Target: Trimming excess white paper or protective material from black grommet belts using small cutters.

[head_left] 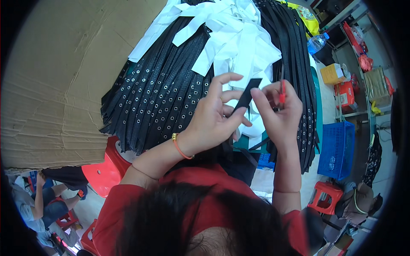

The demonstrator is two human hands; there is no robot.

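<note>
My left hand [210, 123] pinches the end of a black strap [247, 95] between thumb and fingers, over the table's middle. Close beside it, the thumb of my right hand [282, 114] meets the strap's upper end. A slim red-handled tool [282, 91], seemingly scissors, is tucked in my right fingers with its narrow tip pointing away from me; the rest of it is covered by the hand. Under both hands lie loose white strips [239, 47]. Black straps with metal eyelets [158, 96] fan out to the left, and more black straps [294, 55] hang at the right.
Large cardboard [55, 85] covers the left side, with a red chair [100, 173] below it. To the right are a water bottle [318, 42], a blue plastic crate [337, 149], a red stool [326, 197] and shelving with boxes. Other people sit at lower left and lower right.
</note>
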